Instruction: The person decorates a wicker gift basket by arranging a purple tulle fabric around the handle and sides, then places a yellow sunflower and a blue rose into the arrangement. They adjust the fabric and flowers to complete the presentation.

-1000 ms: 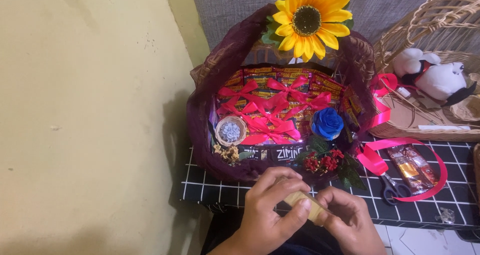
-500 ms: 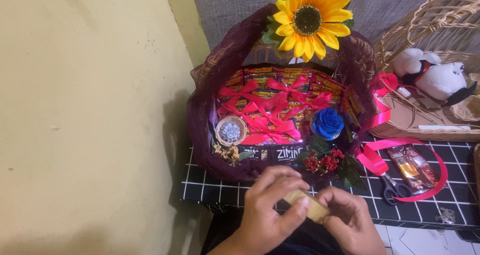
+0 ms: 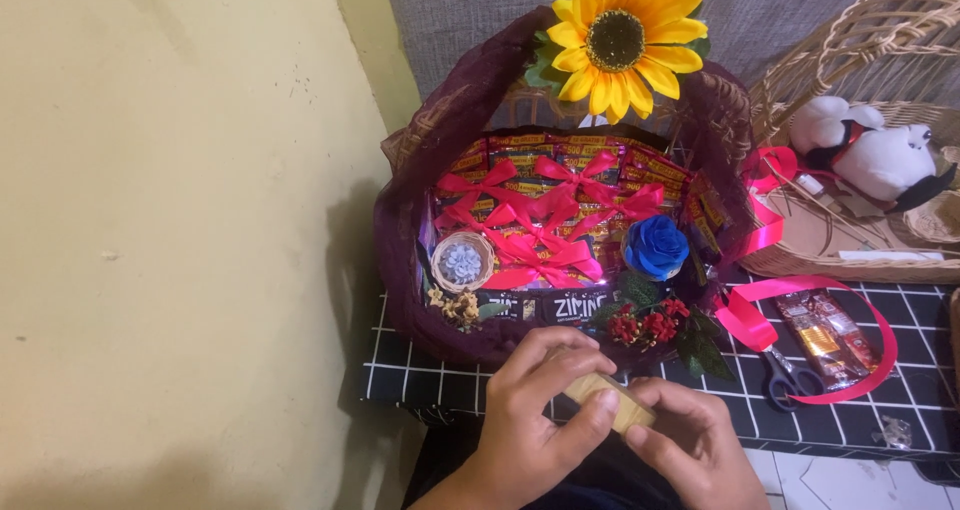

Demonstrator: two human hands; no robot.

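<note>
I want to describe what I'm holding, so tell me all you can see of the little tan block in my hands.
The tan block looks like a small, flat-sided piece of light wood or card, lying tilted. The left hand pinches it from the left, thumb on top; the right hand cups its right end. It sits just in front of the basket, largely hidden by fingers.

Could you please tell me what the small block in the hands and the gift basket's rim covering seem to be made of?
The block, held by both the left hand and right hand, looks like pale matte wood, though foam is possible. The basket rim seems wrapped in sheer maroon mesh fabric; woven wicker shows through.
</note>
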